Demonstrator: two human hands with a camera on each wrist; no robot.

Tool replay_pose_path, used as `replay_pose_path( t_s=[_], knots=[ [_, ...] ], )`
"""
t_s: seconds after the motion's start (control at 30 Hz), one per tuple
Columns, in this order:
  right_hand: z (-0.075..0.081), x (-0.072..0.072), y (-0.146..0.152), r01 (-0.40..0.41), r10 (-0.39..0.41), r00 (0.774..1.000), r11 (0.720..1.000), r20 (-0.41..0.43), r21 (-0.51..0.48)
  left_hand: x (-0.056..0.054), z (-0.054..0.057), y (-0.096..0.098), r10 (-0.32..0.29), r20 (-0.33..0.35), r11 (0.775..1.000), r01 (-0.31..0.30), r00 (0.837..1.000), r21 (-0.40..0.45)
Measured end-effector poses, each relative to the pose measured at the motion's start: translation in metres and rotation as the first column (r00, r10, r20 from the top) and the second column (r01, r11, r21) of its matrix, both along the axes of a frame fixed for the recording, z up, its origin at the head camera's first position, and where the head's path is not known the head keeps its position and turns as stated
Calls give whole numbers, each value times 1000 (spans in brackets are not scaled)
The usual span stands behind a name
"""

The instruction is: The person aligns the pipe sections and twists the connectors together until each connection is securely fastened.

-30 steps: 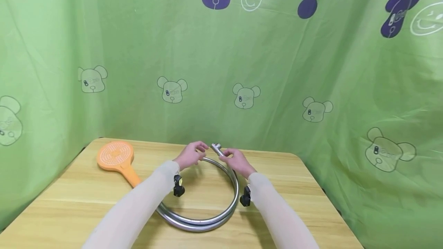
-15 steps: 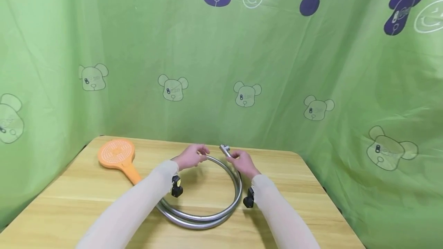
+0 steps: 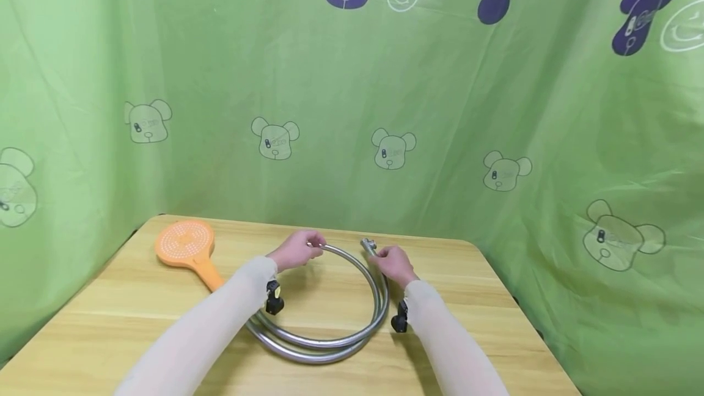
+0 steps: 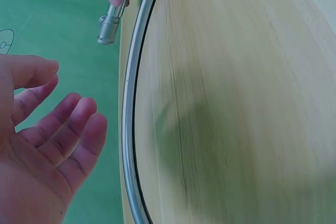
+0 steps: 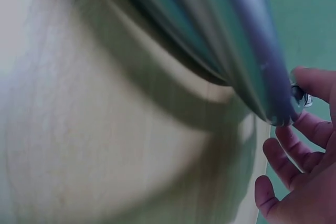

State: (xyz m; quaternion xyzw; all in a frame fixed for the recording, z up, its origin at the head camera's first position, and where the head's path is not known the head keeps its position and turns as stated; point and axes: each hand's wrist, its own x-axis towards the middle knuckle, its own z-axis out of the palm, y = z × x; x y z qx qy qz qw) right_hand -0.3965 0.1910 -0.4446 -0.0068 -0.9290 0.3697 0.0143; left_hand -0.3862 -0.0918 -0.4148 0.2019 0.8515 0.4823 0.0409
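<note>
A silver shower hose [image 3: 352, 340] lies coiled in loops on the wooden table. Near one end of it, my right hand [image 3: 395, 263] pinches the hose between thumb and fingers, and a metal connector [image 3: 368, 243] pokes out past the fingertips. In the left wrist view that same connector [image 4: 108, 29] points downward. My left hand [image 4: 58, 135] holds nothing; its fingers are loosely bent, beside the far arc of the hose [image 4: 131, 93] and apart from it. To the left lies an orange shower head [image 3: 184, 243], its handle's lower end hidden behind my left forearm.
The wooden table [image 3: 467, 335] reaches back to a green curtain [image 3: 330, 188] printed with bear faces, which also hangs at both sides. A small black camera [image 3: 274, 298] is strapped at my left wrist, and another [image 3: 399, 318] at my right.
My right hand has shifted right and slightly down, taking the hose end and connector along. The left hand has drifted a little to the left. The shower head stays where it was.
</note>
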Motion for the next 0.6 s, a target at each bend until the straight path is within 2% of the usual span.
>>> replay_pose_path(
  t_s=[0.2, 0.37, 0.6],
  knots=[
    [-3, 0, 8, 40, -42, 999, 993, 14, 114, 0, -1, -2, -2, 5, 1000, 2, 1000, -9],
    [-6, 3, 12, 48, -52, 998, 986, 19, 158, 5, 0, -2, -13, 26, 1000, 14, 1000, -21],
    [-1, 8, 12, 58, -60, 998, 981, 6, 185, 12, 4, -2, -27, 56, 999, 29, 998, -41]
  ],
)
